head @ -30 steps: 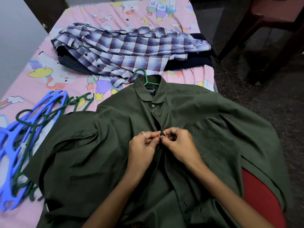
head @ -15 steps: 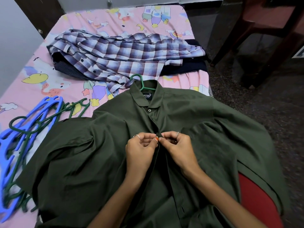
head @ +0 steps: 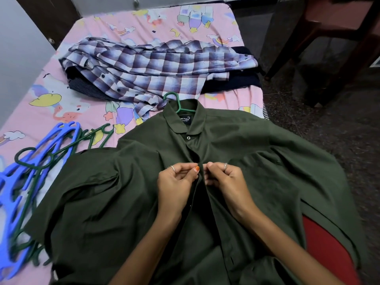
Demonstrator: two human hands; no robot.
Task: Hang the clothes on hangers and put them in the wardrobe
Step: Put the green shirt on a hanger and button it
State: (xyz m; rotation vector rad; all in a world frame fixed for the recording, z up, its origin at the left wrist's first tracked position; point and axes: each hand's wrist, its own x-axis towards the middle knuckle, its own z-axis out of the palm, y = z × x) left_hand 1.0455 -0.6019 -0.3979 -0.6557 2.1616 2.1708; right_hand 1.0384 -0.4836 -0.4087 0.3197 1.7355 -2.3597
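- the green shirt lies face up across the near end of the bed, its collar toward the middle, with a green hanger already inside it and the hook poking out past the collar.
- the left hand and right hand meet at the placket below the top button; the fingers of each hand pinch an edge of the front.
- to do it well: keep both edges flat and level, push the button fully through its hole, and avoid tugging the hanger askew.
- 1 plaid shirt waits at the far end; spare hangers lie at the left edge.
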